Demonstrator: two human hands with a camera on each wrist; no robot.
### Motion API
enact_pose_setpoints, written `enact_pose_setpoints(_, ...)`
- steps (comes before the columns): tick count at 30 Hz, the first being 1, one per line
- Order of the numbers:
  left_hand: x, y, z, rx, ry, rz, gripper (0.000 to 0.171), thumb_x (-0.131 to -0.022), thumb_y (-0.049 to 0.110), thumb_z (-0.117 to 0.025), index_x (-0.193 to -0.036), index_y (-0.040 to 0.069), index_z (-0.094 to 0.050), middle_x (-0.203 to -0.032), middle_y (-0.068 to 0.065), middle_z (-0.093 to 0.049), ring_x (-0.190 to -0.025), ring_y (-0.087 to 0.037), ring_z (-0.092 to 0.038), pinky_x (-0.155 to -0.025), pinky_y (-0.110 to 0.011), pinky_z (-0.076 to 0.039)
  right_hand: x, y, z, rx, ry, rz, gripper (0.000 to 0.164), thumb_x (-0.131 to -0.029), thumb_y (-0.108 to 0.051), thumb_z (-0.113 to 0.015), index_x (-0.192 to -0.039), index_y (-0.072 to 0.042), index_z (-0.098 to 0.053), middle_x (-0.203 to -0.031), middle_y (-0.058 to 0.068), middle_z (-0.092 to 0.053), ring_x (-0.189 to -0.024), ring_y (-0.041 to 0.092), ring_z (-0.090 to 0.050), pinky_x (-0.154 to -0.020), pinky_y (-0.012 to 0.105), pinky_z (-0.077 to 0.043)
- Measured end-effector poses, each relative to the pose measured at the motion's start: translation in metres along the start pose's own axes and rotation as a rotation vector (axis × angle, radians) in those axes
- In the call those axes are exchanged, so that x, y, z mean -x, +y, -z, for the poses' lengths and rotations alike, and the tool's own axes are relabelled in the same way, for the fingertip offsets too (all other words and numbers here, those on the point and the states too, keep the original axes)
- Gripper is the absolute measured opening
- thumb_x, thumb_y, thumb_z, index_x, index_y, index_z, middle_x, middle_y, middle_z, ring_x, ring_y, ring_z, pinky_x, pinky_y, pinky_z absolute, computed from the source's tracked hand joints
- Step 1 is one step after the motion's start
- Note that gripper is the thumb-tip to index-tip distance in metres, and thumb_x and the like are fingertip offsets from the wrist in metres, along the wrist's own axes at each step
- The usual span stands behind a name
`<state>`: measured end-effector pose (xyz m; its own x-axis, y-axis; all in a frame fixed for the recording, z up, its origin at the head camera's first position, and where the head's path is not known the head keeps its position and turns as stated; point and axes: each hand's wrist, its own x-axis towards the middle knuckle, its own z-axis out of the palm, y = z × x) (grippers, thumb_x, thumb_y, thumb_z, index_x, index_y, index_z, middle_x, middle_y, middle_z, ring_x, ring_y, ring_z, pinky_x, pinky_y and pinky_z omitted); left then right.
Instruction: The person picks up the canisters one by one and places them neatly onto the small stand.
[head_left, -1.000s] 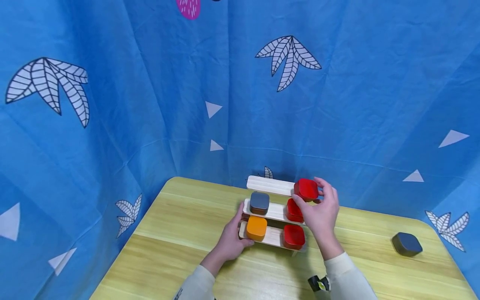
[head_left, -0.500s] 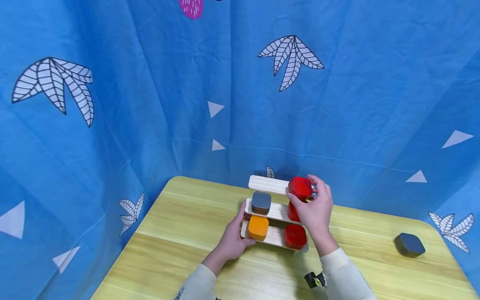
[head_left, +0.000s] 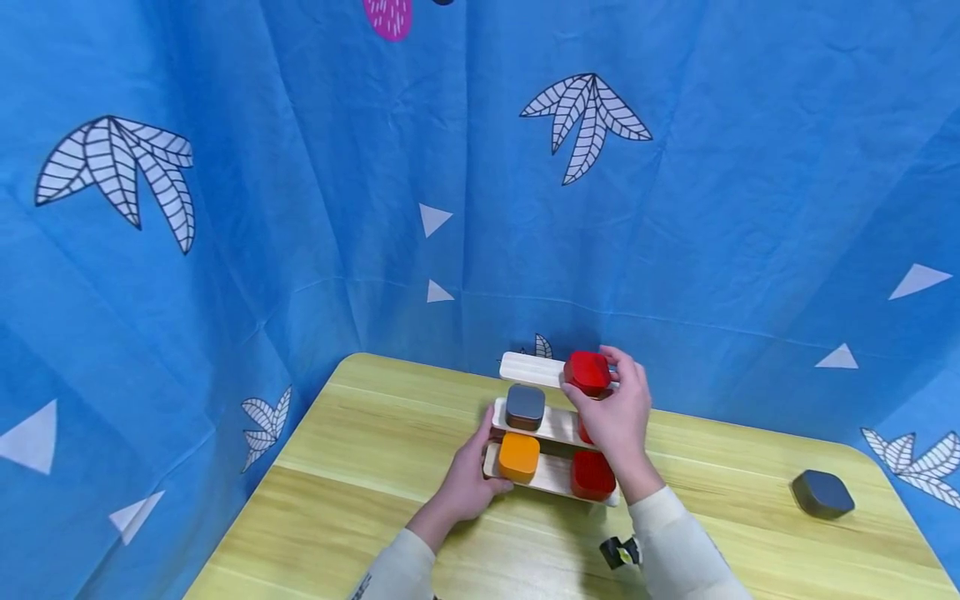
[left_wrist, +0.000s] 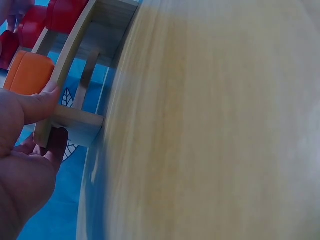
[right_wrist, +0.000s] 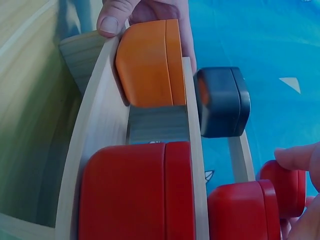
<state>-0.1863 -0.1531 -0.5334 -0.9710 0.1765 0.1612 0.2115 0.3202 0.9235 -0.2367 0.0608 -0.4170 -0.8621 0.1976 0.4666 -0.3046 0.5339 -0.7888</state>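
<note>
A three-tier wooden rack (head_left: 558, 424) stands at the back of the table. With thumb and fingers, my left hand (head_left: 461, 483) grips the left end of its lowest tier, beside an orange lidded box (head_left: 519, 457). On the top tier, my right hand (head_left: 618, 417) pinches a red lidded box (head_left: 587, 372). The middle tier bears a dark grey box (head_left: 525, 407) at left and a red box (right_wrist: 243, 210), partly behind the right hand in the head view. Another red box (head_left: 593, 476) sits at the lowest tier's right end.
Far to the right, a loose dark grey box (head_left: 822, 494) lies on the wooden table (head_left: 360, 450). A blue patterned curtain (head_left: 480, 200) hangs close behind the rack and along the left side.
My right hand has moved left along the top tier with the red box, from its right end toward the middle. The left hand keeps its grip on the rack.
</note>
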Motion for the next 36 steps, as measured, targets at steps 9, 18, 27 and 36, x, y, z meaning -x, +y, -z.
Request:
enact_pose_setpoints(9,0.0,0.0,0.0,-0.006,0.0,-0.007,0.13,-0.072,-0.013,-0.082,-0.161,0.036,-0.002,-0.149,0.002,-0.045,-0.138,-0.025,-0.039,-0.105,-0.04,-0.042,0.0,-0.003,-0.007,0.002,-0.011,0.011,0.078,-0.068,-0.012,-0.093,-0.136,-0.012,-0.056,-0.128,0.014,-0.053,-0.109,0.031,-0.052,-0.081,0.048,-0.055)
enact_pose_setpoints(18,0.001,0.002,0.0,-0.003,0.0,0.002,0.129,-0.073,-0.013,-0.082,-0.161,0.037,-0.002,-0.15,0.002,-0.044,-0.139,-0.026,-0.038,-0.107,-0.042,-0.039,0.0,-0.01,-0.014,0.013,-0.038,-0.008,0.077,-0.07,-0.012,-0.092,-0.138,-0.012,-0.055,-0.132,0.013,-0.052,-0.112,0.032,-0.051,-0.084,0.048,-0.054)
enact_pose_setpoints(27,0.0,0.0,0.0,0.007,-0.008,0.0,0.128,-0.073,-0.015,-0.081,-0.161,0.035,-0.002,-0.151,0.003,-0.042,-0.138,-0.024,-0.039,-0.105,-0.039,-0.043,0.0,-0.012,-0.021,0.017,-0.065,0.015,0.08,-0.07,-0.012,-0.092,-0.139,-0.011,-0.053,-0.131,0.013,-0.052,-0.112,0.031,-0.051,-0.084,0.047,-0.055)
enact_pose_setpoints(36,0.002,0.002,0.001,0.011,-0.014,0.005,0.128,-0.074,-0.015,-0.08,-0.16,0.038,-0.001,-0.152,0.002,-0.041,-0.138,-0.024,-0.039,-0.106,-0.039,-0.042,-0.001,-0.015,-0.028,0.022,-0.089,0.026,0.079,-0.07,-0.012,-0.092,-0.139,-0.012,-0.053,-0.131,0.012,-0.053,-0.112,0.031,-0.052,-0.085,0.047,-0.055)
